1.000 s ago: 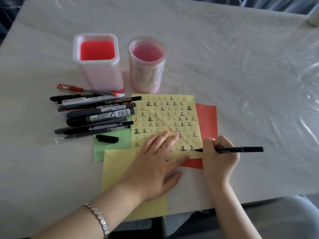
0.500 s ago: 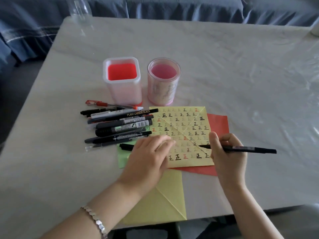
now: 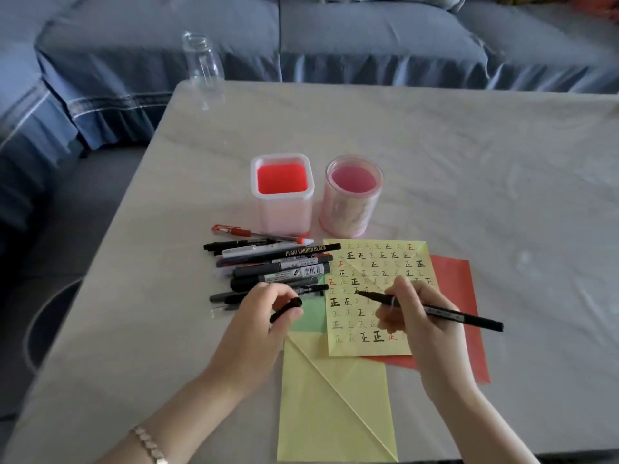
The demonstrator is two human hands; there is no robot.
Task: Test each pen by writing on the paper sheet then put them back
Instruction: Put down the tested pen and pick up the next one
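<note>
The yellow paper sheet (image 3: 368,262) is nearly filled with test marks. The right hand (image 3: 422,324) grips an uncapped black pen (image 3: 464,318), its tip over the sheet, while the left hand (image 3: 254,324) pinches a black cap (image 3: 284,309). The pile of pens (image 3: 278,267) lies beside two empty-looking holders (image 3: 283,212) — putting back remains.

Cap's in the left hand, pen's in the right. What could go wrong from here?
1. The bare tip of the black pen points toward the cap in the left hand, over the yellow sheet; a missed capping may ink fingers or sheet.
2. The left hand is beside the loose pen pile; a nudge could roll pens.
</note>
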